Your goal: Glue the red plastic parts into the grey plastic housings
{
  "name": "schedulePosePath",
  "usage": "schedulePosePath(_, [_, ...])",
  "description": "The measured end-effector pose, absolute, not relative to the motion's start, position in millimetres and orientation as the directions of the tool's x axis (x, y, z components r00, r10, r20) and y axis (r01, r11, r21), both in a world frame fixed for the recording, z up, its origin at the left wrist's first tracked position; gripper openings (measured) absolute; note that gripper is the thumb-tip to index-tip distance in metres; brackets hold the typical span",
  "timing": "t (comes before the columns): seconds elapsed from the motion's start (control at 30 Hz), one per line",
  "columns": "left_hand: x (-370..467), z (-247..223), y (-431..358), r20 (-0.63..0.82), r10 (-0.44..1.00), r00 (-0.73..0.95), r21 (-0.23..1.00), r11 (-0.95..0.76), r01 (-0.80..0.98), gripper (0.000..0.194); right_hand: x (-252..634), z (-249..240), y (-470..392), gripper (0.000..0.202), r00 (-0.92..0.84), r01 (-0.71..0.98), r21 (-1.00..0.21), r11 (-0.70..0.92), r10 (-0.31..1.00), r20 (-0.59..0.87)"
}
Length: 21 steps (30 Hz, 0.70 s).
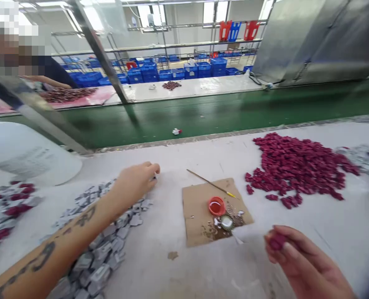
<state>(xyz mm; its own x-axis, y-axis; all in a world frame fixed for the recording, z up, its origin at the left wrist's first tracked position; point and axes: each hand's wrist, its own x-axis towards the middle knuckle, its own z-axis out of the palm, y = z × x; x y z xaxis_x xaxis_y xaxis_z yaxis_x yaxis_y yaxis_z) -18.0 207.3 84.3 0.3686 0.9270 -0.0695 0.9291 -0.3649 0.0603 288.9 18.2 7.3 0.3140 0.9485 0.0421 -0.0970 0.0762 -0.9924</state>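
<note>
My right hand [309, 261] pinches a small dark-pink piece [277, 241] between thumb and fingers, to the right of a cardboard sheet [199, 195]. At the upper end of a spread of small grey pieces [109, 245], my left hand [137, 179] is closed with curled fingers; what they hold, if anything, is too small to make out. Lying on the cardboard are a red cap [216, 206] with liquid in it, a small round cap [226, 222] with something whitish inside, and a thin brush [211, 182] with a yellow tip.
A heap of dark-pink pieces [299, 166] lies to the right. At left, a white bucket [31, 153] lies on its side near mixed pink and grey pieces [10, 207]. Beyond the table runs a green conveyor belt [203, 112]. Across it, a person [56, 70] works by a metal post [100, 50].
</note>
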Motion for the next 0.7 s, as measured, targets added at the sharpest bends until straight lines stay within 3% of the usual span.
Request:
schedulePosePath(0.17, [-28.3,79.2,197.4,0.114,0.928,0.356,0.323,-0.373,0.87,0.02,268.3,23.0,12.6,0.015,0.193,-0.189,-0.982,0.02,0.981,-0.017])
schedulePosePath(0.27, [-29.4,78.6,171.0,0.172,0.919,0.355,0.41,-0.395,0.822,0.025,267.8,20.5,1.5,0.014,0.161,-0.208,-0.978,-0.003,0.986,-0.037])
schedulePosePath(0.37, [-22.5,77.7,132.8,0.221,0.897,0.384,0.601,-0.435,0.671,0.021,272.7,18.3,-4.1,0.015,0.118,-0.2,-0.979,-0.03,0.991,-0.055])
schedulePosePath(0.5, [-13.2,66.7,77.8,0.068,0.914,0.399,0.926,-0.207,0.317,0.022,273.3,19.5,-1.8,0.024,0.121,-0.164,-0.98,-0.114,0.983,-0.135])
schedulePosePath(0.6, [-9.2,49.9,43.8,-0.03,0.923,0.384,0.992,-0.02,0.126,0.025,266.9,21.4,1.9,0.021,0.167,-0.215,-0.971,-0.105,0.976,-0.143])
schedulePosePath(0.7, [-3.0,35.0,19.9,-0.055,0.926,0.373,0.998,0.054,0.012,0.024,259.4,23.4,5.4,0.011,0.237,-0.242,-0.97,-0.022,0.968,-0.081])
